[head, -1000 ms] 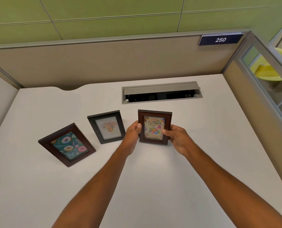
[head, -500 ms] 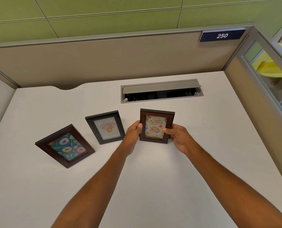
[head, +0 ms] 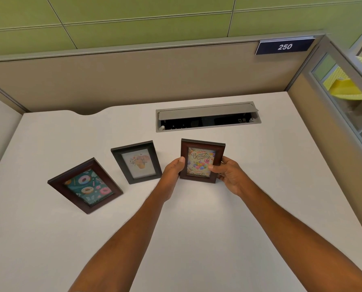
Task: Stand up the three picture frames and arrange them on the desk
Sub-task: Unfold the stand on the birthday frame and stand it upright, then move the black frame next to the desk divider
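Both hands are wrapped around the birthday frame (head: 202, 161) here. The left hand (head: 172, 171) grips its left edge with the thumb laid on the front of the wood, and the right hand (head: 228, 175) grips the right edge with the thumb pressing over the lower corner of the picture. Fingers of both curl round the back, so I can't see them there. The frame sits upright between the two hands, bottom edge down at the white desk (head: 197, 239), just in front of the open cable tray (head: 207, 116). Can't tell if the foot is actually resting on the surface yet.

Left of the birthday frame stands the grey flower frame (head: 137, 162), leaning back, close to the left wrist but not touching. Further left again is the donut frame (head: 85, 185), also propped up, turned at an angle.

Compared to a second ago, the birthday frame has moved a touch nearer the cable tray, with the same grip on it. The other two frames haven't budged.
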Demonstrator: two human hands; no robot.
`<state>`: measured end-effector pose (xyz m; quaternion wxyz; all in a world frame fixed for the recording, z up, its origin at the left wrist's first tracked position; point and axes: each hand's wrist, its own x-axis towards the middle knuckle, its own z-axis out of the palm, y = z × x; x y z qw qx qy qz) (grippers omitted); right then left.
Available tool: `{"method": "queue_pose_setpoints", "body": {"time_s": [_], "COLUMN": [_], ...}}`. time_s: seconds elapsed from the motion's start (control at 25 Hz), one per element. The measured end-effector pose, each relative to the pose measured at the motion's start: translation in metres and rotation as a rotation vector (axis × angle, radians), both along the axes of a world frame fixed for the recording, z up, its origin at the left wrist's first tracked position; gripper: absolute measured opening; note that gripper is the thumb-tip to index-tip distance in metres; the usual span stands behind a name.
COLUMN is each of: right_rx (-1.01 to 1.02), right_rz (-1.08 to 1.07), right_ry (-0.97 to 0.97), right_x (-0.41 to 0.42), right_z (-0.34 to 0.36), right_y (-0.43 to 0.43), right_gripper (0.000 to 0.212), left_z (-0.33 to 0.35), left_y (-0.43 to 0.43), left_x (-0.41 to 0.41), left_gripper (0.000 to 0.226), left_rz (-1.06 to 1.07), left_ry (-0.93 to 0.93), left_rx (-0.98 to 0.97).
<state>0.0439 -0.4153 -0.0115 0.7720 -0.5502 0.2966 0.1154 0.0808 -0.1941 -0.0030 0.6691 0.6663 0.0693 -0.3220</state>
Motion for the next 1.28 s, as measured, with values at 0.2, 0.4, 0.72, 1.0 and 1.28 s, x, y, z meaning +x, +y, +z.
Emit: {"method": "queue_pose_setpoints", "body": {"time_s": [0.2,0.4,0.72,1.0,1.28], "right_rx": [-0.032,-0.124,-0.105,-0.092,-0.217], "right_rz": [0.02,-0.016,0.074,0.286,0.479], "right_ry": [0.005,0.117,0.269,0.214,-0.017], "right_x": [-0.01,-0.042,-0.082,-0.069,-0.027], "right_z": [0.001,-0.014,-0.02,0.004,0.055], "right_y": [-0.007,-0.018,0.011,0.062,0.125], "right_gripper": [0.058,0.053,0.021,0.018,0.036], "left_z": [0.011,0.006,0.01,0.013,0.03], "left_y": [-0.001,0.016,0.064,0.084,0.108], "left_x": [-0.006,-0.024,-0.08,-0.091,-0.078], "left_gripper": [0.047,0.055,0.052,0.048,0.049], "left_rz": [0.087,0.15,0.316,0.362,0.592], "left_ry": [0.014,0.045,0.082,0.101,-0.01], "left_rx": [0.027,0.064,0.14,0.176,0.149]}}
